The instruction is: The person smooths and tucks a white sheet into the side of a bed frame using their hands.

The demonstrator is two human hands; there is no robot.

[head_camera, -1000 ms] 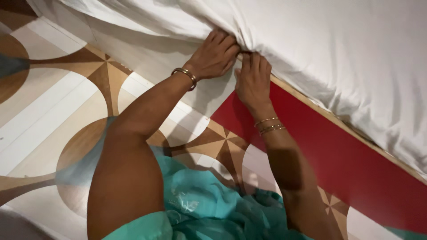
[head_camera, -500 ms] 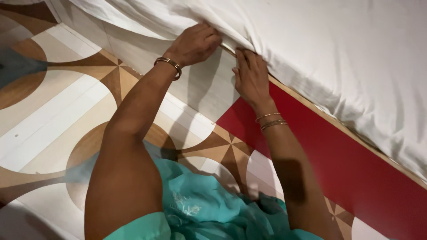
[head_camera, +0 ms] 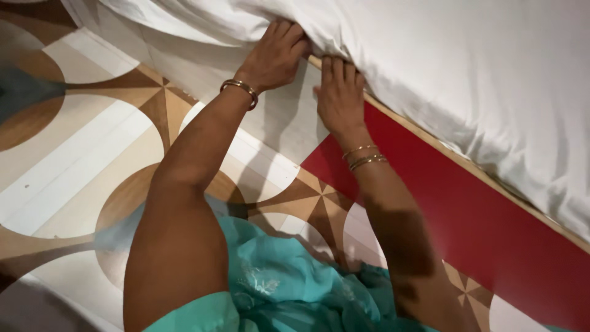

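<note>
A patterned floor (head_camera: pixel 74 160) of brown and cream circles spreads below the red bed base (head_camera: pixel 467 215), the landmark here. Above the base lies a white sheet (head_camera: pixel 467 74), its edge hanging over the base's wooden top rim (head_camera: pixel 430 144). The left hand (head_camera: pixel 275 56) grips a fold of that sheet at the base's upper corner, fingers curled into the cloth. Just beside it, the right hand (head_camera: pixel 340 95) presses flat against the base's end, fingertips pushed under the sheet's edge. Teal clothing (head_camera: pixel 276 289) shows below the base.
</note>
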